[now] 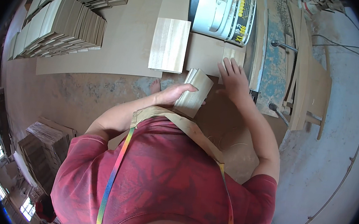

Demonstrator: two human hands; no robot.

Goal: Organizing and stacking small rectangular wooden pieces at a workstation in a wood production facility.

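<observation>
My left hand (173, 93) is closed round a small stack of thin wooden boards (196, 91), held tilted close to my apron (178, 122). Its thumb lies across the top board. To the right, my right hand (236, 82) has its fingers stretched out, their tips over a pale wooden board (233, 53) at the table's near edge; whether they press on it I cannot tell. A larger pale wooden piece (169, 45) lies just beyond my left hand.
A white bucket (216, 10) with a dark label stands at the back. Tall stacks of boards (63, 25) fill the far left of the brown tabletop (126, 39). Along the right runs a worn blue bench (275, 65) with metal clamps (284, 46). More stacked wood (49, 139) sits at lower left.
</observation>
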